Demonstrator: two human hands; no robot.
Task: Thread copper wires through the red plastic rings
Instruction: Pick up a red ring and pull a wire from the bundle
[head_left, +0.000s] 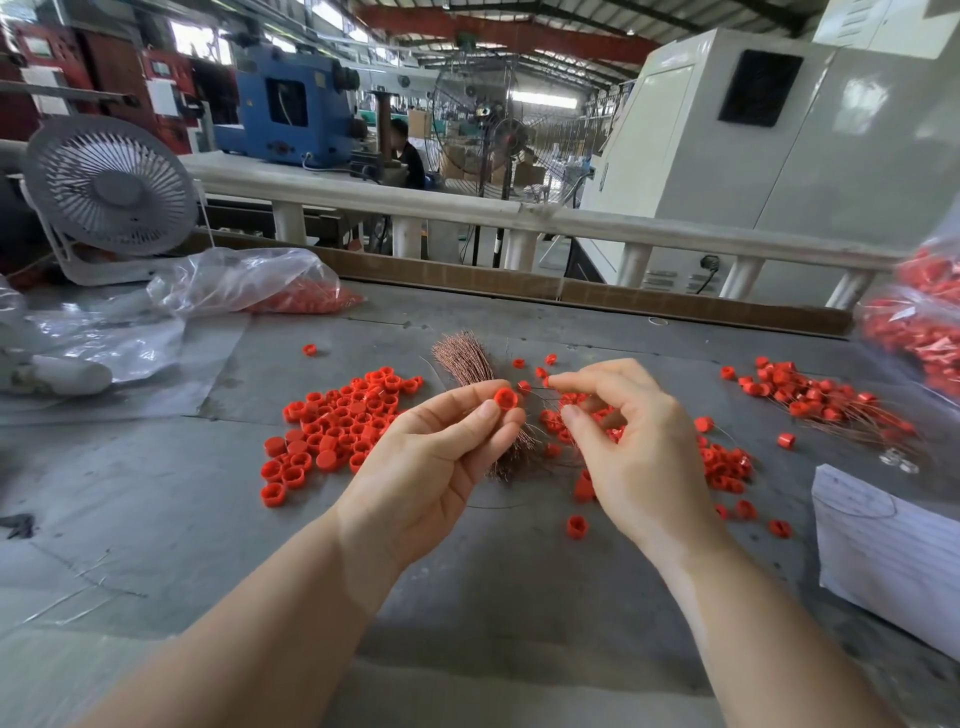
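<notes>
- Nearest, at frame centre, the left hand (447, 457) pinches one red plastic ring (505, 398) between thumb and forefinger, its opening turned toward the other hand, probably so a wire can enter.
- Just beside it, the right hand (631, 441) has its fingers curled in a fine pinch; a thin copper wire seems to be held, but it is too small to be sure.
- Behind the hands, the bundle of copper wires (465, 358) lies on the grey table (156, 493), partly hidden by them.
- Loose rings (332, 431) lie in a pile at centre left; threaded rings (821, 400) lie at the right, well apart.
- Farther, at upper left, a plastic bag (249, 280) and a white desk fan (111, 187) stand clear of the work.
</notes>
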